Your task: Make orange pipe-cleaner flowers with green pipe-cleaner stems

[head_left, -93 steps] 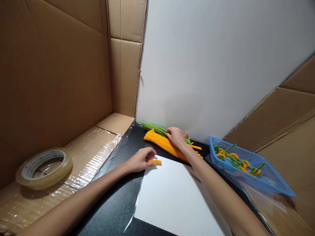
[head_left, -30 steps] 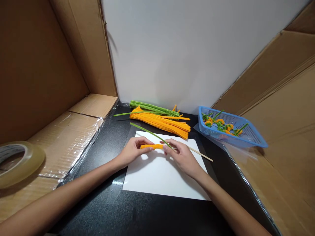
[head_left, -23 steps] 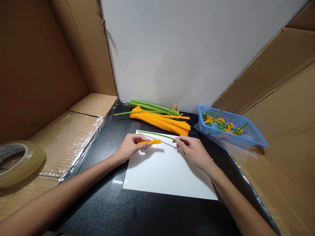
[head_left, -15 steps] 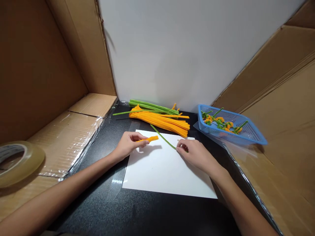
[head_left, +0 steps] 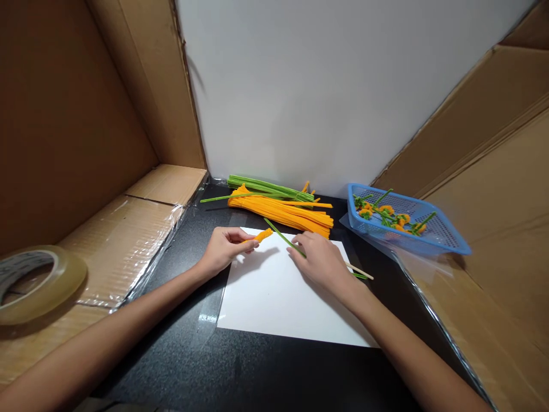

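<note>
My left hand [head_left: 227,249] is closed in a pinch on an orange pipe cleaner [head_left: 263,235] wound into a tight coil, its end sticking out past my fingertips above the white paper. My right hand [head_left: 319,257] hovers over the paper, thumb and fingers apart, pointing towards the coil. Beneath it runs a single green pipe cleaner [head_left: 277,230], whose middle is hidden by the hand. A thin wooden stick [head_left: 360,270] pokes out at the right of my right hand, beside more green pipe cleaner.
The white paper [head_left: 266,303] lies on a black tabletop [head_left: 180,355]. Behind it are an orange pipe cleaner bundle [head_left: 278,212] and a green bundle [head_left: 270,186]. A blue basket [head_left: 446,243] at right holds several orange-and-green pieces. Clear tape [head_left: 71,277] rests on cardboard at left.
My right hand has moved left and its fingers have spread. The wooden stick now shows to its right. My left hand still holds the orange coil, tilted slightly more upward.
</note>
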Available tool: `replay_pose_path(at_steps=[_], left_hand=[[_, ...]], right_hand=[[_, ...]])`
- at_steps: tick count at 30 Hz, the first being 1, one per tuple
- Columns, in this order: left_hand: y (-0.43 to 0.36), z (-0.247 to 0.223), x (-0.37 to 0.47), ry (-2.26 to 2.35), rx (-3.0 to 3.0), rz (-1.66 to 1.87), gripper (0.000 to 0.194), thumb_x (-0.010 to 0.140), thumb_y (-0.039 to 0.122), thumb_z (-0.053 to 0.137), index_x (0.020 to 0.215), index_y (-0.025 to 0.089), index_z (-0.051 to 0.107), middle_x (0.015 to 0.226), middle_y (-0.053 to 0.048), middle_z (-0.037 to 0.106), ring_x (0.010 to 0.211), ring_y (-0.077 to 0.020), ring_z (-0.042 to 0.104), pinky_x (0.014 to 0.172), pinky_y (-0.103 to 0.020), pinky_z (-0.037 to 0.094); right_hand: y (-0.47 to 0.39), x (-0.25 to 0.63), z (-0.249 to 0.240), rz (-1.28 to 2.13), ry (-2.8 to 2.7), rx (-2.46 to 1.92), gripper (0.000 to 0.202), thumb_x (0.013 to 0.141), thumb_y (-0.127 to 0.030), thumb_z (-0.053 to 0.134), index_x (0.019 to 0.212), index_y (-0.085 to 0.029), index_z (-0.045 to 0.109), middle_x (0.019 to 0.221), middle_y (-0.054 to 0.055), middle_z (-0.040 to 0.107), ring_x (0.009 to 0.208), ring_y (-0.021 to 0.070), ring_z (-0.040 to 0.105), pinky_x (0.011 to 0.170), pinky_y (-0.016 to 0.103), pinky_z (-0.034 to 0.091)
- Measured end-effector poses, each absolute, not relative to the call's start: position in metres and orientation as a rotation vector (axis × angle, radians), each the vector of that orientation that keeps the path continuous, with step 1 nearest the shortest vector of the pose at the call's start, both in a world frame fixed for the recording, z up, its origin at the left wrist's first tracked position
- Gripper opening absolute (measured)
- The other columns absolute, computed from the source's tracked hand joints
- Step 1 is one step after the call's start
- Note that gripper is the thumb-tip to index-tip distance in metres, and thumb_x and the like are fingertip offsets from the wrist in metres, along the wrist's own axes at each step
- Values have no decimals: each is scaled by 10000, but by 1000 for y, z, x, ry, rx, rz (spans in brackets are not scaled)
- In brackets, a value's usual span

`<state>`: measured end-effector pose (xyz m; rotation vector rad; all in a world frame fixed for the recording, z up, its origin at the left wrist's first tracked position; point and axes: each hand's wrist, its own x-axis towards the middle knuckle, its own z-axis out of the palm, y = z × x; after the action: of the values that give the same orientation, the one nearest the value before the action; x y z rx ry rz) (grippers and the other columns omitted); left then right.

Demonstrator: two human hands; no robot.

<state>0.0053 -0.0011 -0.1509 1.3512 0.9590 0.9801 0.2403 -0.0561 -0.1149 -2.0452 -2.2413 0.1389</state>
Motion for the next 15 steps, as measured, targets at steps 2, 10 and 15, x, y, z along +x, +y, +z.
replay_pose_path(at_steps=[2,10,15], left_hand=[[0,-152,4,959,1360,997,325,650,411,874,749,113,787,695,-90,749,582,-145,634,574,-245,487],[7,-153,2,914,1295,994,365,632,410,877,807,113,756,712,-64,737,605,-135,615,617,-254,486],[14,-150,-1,809,1162,989,356,669,382,852,905,137,746,763,-42,716,669,-129,598,632,-237,452]], right_hand=[[-39,229,-118,109,-2245,-2008,270,974,-350,520,1064,-173,702,1041,123,716,988,284,648,726,338,398],[7,191,-129,76,-2201,-1979,201,949,-178,495,988,-165,692,1068,131,713,997,256,645,744,318,418],[6,217,-108,508,-2057,-1709,180,967,-205,434,991,-180,611,800,43,700,689,166,609,632,264,383]])
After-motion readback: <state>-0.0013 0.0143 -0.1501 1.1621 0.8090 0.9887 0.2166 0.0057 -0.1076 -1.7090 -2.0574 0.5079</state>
